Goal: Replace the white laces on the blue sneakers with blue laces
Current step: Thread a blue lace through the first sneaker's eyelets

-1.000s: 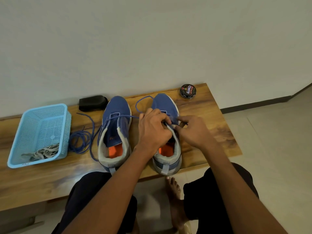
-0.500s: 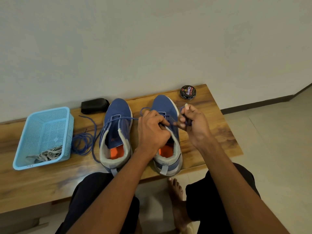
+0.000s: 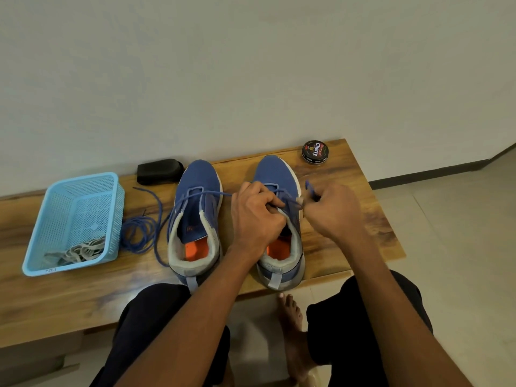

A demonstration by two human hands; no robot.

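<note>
Two blue sneakers are set side by side on a wooden surface, toes pointed at the far wall and heels at the near edge. The right sneaker is being worked on: the left hand is laid over its tongue, and its grip is curled around the blue lace at the eyelets. Just to the right, the right hand is held beside the shoe, its grip pinched on the free end of that same lace, whose tip is seen sticking up above the fingers. The left sneaker is partly threaded with a second blue lace, whose slack is trailed off the shoe to the left and gathered in a loose coil on the surface between the shoe and a light blue basket. The white laces are piled in the near corner of that basket. A black oblong object is placed at the far edge, just left of the left sneaker's toe, and a round black tin marked "Cherry" is placed near the far right corner, beyond the right sneaker. A bare foot is seen on the floor below the near edge.
</note>
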